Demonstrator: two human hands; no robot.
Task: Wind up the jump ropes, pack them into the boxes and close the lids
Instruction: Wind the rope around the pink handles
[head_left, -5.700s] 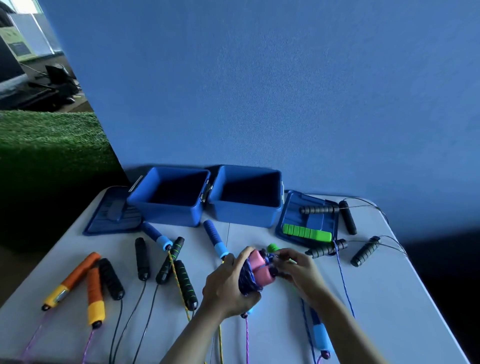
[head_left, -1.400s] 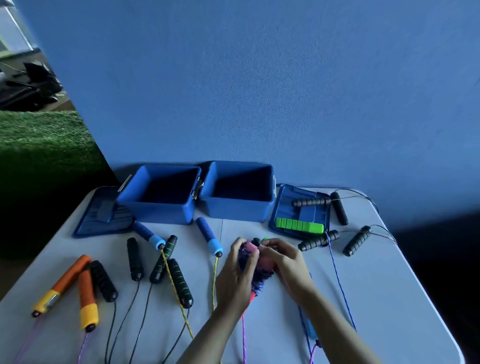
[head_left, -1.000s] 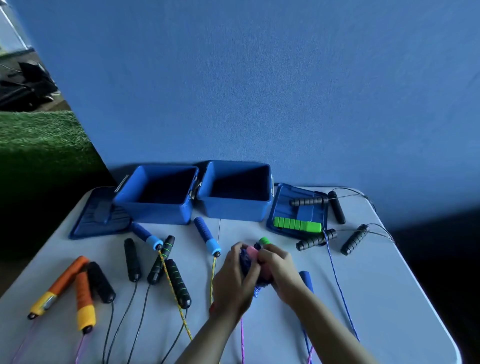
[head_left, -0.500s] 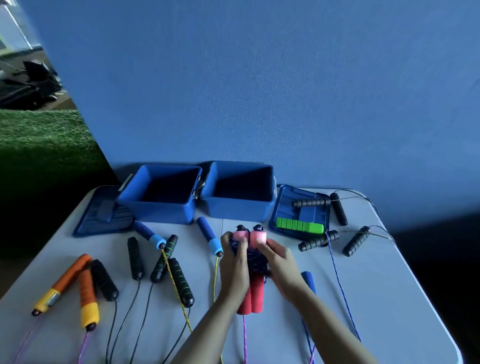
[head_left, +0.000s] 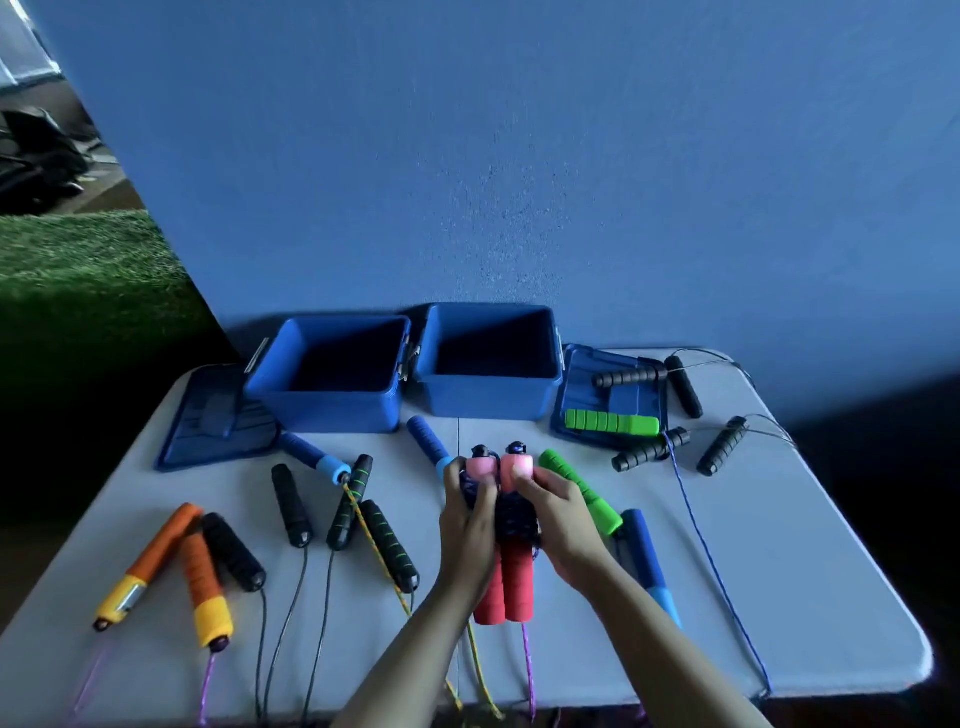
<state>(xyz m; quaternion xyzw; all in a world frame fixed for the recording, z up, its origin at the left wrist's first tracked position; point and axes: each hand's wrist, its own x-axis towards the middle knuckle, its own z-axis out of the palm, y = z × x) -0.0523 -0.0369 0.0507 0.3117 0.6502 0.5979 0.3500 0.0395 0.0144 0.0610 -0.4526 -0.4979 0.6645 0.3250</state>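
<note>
Both boxes open, nothing visible inside; wound rope in hand.

Left box (head_left: 332, 410) and right box (head_left: 488, 400) show only dark interiors. Left hand (head_left: 470, 525) and right hand (head_left: 558, 519) each grip the wound pink-and-red rope (head_left: 506, 582), held between them above the table (head_left: 779, 571), near the boxes. Versus 0.5 s earlier: bundle unchanged, green handle (head_left: 576, 491) now uncovered.

No text, label, brand, number or sign can be read on the boxes, lids, rope handles or table.
</note>
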